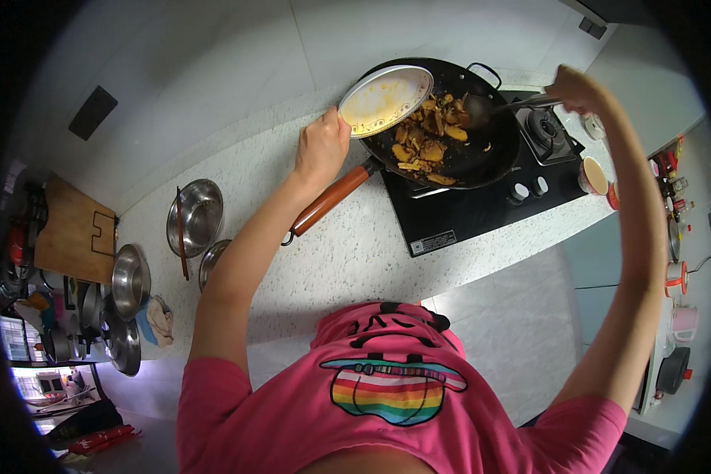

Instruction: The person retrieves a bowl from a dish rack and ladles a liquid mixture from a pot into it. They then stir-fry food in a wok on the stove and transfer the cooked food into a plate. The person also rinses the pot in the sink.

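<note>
My left hand grips the rim of a white patterned plate, tilted over the left side of a black wok. The plate's face bears yellowish sauce stains. In the wok lie browned sliced food pieces, mostly left of its middle. My right hand holds the handle of a metal ladle or spatula; its blurred head is in the wok beside the food. The wok sits on a black gas hob, its wooden handle pointing towards my left forearm.
Another burner and a bowl of pale contents are at the right. On the left counter stand a steel bowl with chopsticks across it, another steel bowl, a wooden board and a cloth.
</note>
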Demonstrator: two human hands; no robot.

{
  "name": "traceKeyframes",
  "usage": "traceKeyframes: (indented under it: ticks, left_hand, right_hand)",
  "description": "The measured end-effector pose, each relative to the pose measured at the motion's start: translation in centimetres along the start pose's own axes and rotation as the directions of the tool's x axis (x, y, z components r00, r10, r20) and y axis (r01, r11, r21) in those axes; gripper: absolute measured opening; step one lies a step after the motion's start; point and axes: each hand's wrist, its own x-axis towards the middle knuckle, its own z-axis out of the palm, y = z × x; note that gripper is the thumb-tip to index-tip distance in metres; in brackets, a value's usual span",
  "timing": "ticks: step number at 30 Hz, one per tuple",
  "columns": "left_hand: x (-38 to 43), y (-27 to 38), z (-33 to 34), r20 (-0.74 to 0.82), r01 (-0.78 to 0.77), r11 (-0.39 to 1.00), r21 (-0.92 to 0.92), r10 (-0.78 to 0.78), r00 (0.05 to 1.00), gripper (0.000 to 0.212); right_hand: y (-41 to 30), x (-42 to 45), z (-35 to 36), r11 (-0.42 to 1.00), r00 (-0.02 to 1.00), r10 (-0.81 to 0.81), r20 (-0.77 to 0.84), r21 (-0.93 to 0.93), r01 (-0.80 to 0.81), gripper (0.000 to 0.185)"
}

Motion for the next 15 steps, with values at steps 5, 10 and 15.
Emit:
traceKeyframes:
  ticks: [5, 10, 15]
  left_hand:
    - [-0.3, -0.3, -0.1, -0.066, -0.006, 1.0, 0.025, 0.007, 0.998, 0.009]
    - [-0.3, -0.3, 0.0, -0.096, -0.033, 0.999, -0.005, 0.033, 0.995, 0.011]
    - [0.0, -0.1, -0.1, -0.103, -0.061, 0.998, 0.025, 0.063, 0.993, 0.014]
  right_hand:
    - [-3.5, -2.7, 0.3, 0.937, 0.917, -0.324, -0.232, 0.053, 0.345, 0.024]
    - [-5.3, -4.9, 1.6, 0.89, 0.786, -0.44, -0.434, -0.331, 0.315, 0.012]
    - [-6.4, -5.2, 8.3, 0.804, 0.734, -0.572, -0.365, -0.428, 0.413, 0.01]
